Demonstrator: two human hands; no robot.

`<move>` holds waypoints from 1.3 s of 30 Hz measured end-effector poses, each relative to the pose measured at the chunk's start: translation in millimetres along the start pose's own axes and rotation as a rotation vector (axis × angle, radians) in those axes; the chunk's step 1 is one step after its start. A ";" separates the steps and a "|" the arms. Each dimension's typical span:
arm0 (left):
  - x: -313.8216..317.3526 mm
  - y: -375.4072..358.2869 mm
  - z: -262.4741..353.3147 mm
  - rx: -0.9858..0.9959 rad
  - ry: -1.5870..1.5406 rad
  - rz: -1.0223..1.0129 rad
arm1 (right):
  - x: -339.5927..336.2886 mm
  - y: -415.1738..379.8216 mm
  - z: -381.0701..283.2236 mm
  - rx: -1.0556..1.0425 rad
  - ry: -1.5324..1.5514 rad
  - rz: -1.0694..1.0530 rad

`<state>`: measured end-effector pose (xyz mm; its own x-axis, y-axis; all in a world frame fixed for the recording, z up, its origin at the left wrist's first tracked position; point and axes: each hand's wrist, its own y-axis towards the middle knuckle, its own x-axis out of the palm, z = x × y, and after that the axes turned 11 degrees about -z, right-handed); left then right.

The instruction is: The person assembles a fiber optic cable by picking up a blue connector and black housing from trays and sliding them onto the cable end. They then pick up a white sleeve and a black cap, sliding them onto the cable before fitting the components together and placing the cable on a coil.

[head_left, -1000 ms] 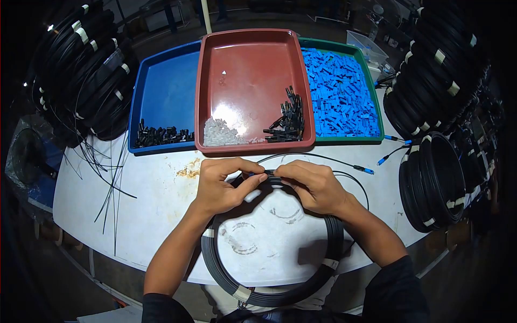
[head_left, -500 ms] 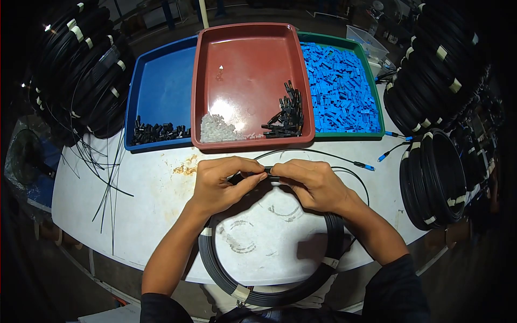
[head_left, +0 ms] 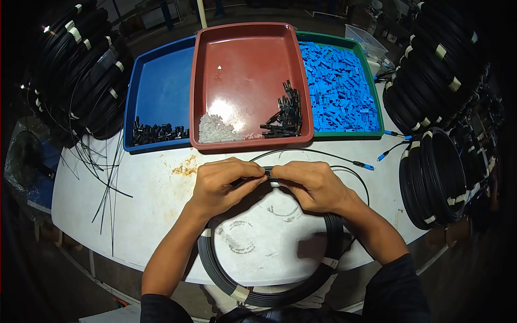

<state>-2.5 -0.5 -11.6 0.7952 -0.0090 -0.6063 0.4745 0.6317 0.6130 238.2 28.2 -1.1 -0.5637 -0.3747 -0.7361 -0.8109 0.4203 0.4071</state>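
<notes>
Just above the coil of black cable [head_left: 269,297], my two hands meet fingertip to fingertip. My left hand [head_left: 223,182] is closed in a pinch on a small black part [head_left: 267,173], mostly hidden by the fingers; its exact kind does not show. My right hand [head_left: 315,182] pinches at the same spot, and a thin black cable [head_left: 360,178] runs out from behind it and curves down to the right. Another cable end with a blue connector [head_left: 368,167] lies on the table beyond my right hand. Pale tape bands hold the coil.
A red tray [head_left: 252,146] holds white pieces and black connector parts. The blue tray [head_left: 161,59] contains black parts; the green tray [head_left: 381,116] is full of blue pieces. Cable coils are stacked left [head_left: 81,70] and right [head_left: 431,177]. Loose cable ends [head_left: 110,183] hang across the white table [head_left: 145,231].
Both hands stay almost in place. The left fingertips have shifted slightly, and a little more of the dark part shows between the hands.
</notes>
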 end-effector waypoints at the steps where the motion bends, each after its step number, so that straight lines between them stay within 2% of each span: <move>1: -0.6 0.7 1.1 0.000 0.000 0.000 | -0.3 0.1 0.4 -0.009 -0.003 0.001; 13: -2.6 2.8 5.0 -0.024 0.019 -0.058 | -3.1 -1.3 0.4 0.006 -0.032 -0.036; 15: -2.4 2.3 5.4 -0.080 -0.015 -0.040 | -0.6 -1.1 0.7 0.005 -0.036 -0.025; 39: 0.9 1.4 1.7 -0.082 -0.050 0.003 | -0.4 -1.6 1.2 0.007 -0.076 -0.011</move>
<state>-0.5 -0.9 -10.4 0.8155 -0.0442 -0.5771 0.4409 0.6934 0.5699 239.9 28.6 -2.1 -0.5409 -0.3157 -0.7796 -0.8159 0.4221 0.3951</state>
